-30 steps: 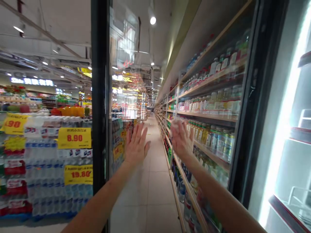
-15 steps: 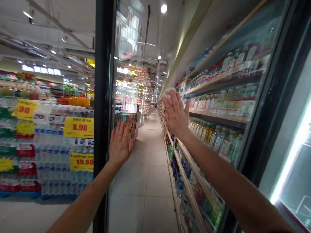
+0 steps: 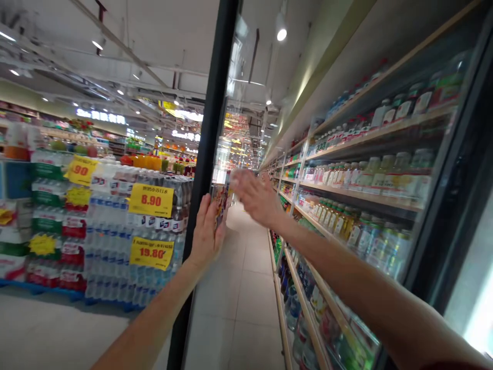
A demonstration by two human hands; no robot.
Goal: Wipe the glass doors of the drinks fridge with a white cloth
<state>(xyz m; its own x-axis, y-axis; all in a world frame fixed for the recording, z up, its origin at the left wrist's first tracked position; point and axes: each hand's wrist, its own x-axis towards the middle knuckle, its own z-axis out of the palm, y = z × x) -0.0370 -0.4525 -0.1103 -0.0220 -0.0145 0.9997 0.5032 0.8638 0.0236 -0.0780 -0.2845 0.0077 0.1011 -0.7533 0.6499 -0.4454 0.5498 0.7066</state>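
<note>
1. Two bare hands, both raised at a glass pane [image 3: 250,252], neither pressed to the other.
2. Left hand [image 3: 205,234]: lies open along the black upright frame [image 3: 215,92], fingers close together, apparently touching the frame's inner edge.
3. Right hand [image 3: 258,200]: blurred, reaching leftward in front of the pane, fingers extended; now shifted across toward the left hand and frame. Judged to bring the pane's left margin within reach.
4. Pale patch [image 3: 236,179] at the right fingertips: possibly a cloth held flat under the fingers; cannot tell for certain, nor whether pressed to the glass.
5. Pane: stands directly ahead, between the black upright frame and a dark slanting frame [image 3: 456,169] at right.
6. Bottles [image 3: 385,174] in rows on wooden shelves [image 3: 358,192], visible in or through the glass.
7. Water packs [image 3: 111,252] beyond the left frame, stacked on a blue pallet [image 3: 42,290], bearing yellow price signs [image 3: 151,200].
</note>
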